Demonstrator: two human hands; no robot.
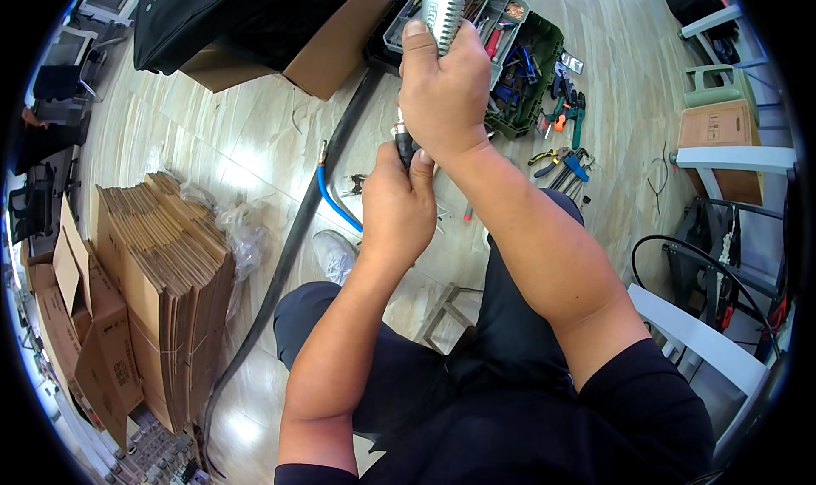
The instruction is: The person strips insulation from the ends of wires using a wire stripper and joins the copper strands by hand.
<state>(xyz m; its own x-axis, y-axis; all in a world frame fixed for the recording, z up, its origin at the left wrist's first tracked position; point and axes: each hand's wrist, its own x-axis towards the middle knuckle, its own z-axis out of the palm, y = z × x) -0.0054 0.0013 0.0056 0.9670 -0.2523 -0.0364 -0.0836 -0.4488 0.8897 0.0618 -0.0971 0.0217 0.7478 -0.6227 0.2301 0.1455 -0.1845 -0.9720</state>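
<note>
My right hand (444,94) is closed around a pale grey tool with a ribbed body (444,13); its far end runs out of the picture's top. Just below it, my left hand (395,204) grips a cable end with a black sleeve (404,149) and a metal tip pointing up toward my right hand. Whether the tip touches the tool is hidden. A blue cable (327,192) curves out beside my left hand, its free end carrying a metal lug. Behind my right hand sits a dark green toolbox (540,81) with a grey tray of small parts.
Pliers (552,155) and other hand tools lie on the tiled floor right of the box. A thick black cable (289,264) crosses the floor at left, near stacked flattened cardboard (174,289). A black bag (221,17) rests on a carton ahead. White chair (705,336) at right.
</note>
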